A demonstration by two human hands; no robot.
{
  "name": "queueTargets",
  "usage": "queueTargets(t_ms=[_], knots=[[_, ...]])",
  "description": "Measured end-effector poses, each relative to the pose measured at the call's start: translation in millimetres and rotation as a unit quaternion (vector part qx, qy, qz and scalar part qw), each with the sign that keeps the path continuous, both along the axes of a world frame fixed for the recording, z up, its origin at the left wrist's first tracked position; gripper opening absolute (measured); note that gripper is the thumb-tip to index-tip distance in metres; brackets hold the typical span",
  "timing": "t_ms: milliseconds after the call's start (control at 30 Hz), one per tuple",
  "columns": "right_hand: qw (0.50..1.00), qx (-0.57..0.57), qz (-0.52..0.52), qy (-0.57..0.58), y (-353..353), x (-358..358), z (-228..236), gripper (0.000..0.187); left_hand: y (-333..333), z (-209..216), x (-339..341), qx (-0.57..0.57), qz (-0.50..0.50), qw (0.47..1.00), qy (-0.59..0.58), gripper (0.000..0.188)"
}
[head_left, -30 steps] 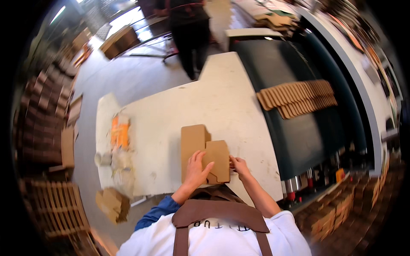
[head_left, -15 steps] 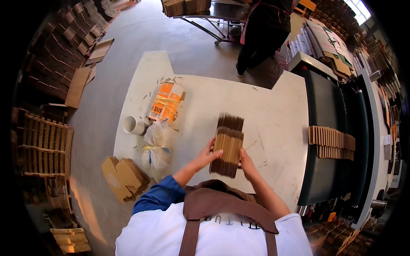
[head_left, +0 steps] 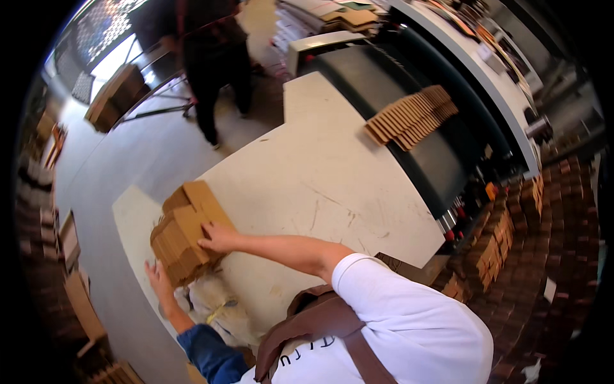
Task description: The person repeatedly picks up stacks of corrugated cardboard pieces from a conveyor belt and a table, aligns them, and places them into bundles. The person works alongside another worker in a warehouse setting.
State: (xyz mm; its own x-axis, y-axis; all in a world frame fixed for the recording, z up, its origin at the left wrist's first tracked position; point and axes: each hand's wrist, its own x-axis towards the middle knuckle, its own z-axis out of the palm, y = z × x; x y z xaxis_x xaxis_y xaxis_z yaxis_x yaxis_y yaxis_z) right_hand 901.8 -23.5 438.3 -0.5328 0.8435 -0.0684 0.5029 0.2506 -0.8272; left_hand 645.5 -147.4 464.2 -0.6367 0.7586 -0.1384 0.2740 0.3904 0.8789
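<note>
A thick stack of folded brown cardboard pieces point(head_left: 185, 224) is over the far left part of the white table, tilted with a flat face towards the right. My right hand point(head_left: 220, 237) reaches across and presses its fingers on that face. Along the near left side of the stack, my left hand point(head_left: 161, 286) has its fingers raised against the edge, so the stack sits between both hands. A clear plastic bag point(head_left: 220, 304) with a yellow tie lies just nearer than the stack. Whatever lies under the stack is hidden.
The white table point(head_left: 307, 185) adjoins a machine with a dark green belt point(head_left: 422, 166), which carries a fanned row of cardboard pieces point(head_left: 412, 118). Another person point(head_left: 214, 70) in dark clothes stands beyond the table. Many cardboard stacks point(head_left: 543, 237) fill the right side.
My view has turned to the right. Both hands have moved to the left side of the table with the cardboard stack, which now shows its flat face.
</note>
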Motion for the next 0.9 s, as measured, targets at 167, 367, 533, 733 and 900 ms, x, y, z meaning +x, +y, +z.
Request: queueTargets(t_ms=[167, 367, 533, 733, 900], knots=[[0.989, -0.122, 0.078, 0.039, 15.2, 61.6, 18.7, 0.056, 32.5, 84.9, 116.3, 0.162, -0.071, 0.983, 0.047, 0.039], [0.993, -0.115, 0.031, 0.022, -11.2, 199.8, 10.7, 0.039, 90.7, 97.5, 334.4, 0.163, -0.337, 0.919, -0.119, 0.026], [0.99, -0.113, -0.087, 0.006, -42.6, 380.3, -6.2, 0.035, 124.6, 52.9, 509.1, -0.009, -0.42, 0.857, -0.299, 0.032], [0.948, 0.183, -0.211, -0.155, -45.7, 582.5, -18.2, 0.051, 159.1, -11.7, 660.5, -0.169, -0.48, 0.808, -0.296, 0.039], [0.949, 0.158, -0.164, -0.217, -53.3, 654.5, -30.4, 0.055, 192.5, -38.8, 745.7, -0.207, -0.421, 0.828, -0.307, 0.044]])
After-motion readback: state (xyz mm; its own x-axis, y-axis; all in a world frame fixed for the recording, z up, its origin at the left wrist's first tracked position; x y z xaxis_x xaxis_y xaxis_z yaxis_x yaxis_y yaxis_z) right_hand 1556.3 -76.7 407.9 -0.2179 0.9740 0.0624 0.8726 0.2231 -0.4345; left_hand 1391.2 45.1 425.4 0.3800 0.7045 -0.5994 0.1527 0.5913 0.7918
